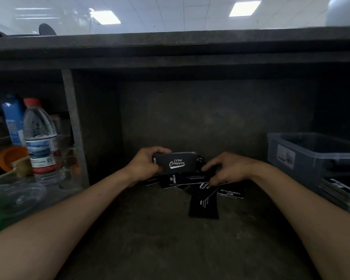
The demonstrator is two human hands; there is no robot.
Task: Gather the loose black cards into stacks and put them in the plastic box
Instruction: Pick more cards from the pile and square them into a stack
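Observation:
My left hand [144,163] grips a stack of black cards [177,163] printed "Camping Club", held just above the dark shelf floor. Several loose black cards [203,199] lie scattered below and to the right of the stack. My right hand [226,168] reaches over them, its fingers curled down and pinching the edge of a loose card [207,185]. A translucent grey plastic box [311,156] stands at the right, open at the top, apart from both hands.
A water bottle with a red cap [39,138], a blue carton [13,120] and an orange cup [12,157] stand behind a clear divider at the left. A pile of flat dark items [341,190] lies in front of the box. A shelf board [174,55] hangs overhead.

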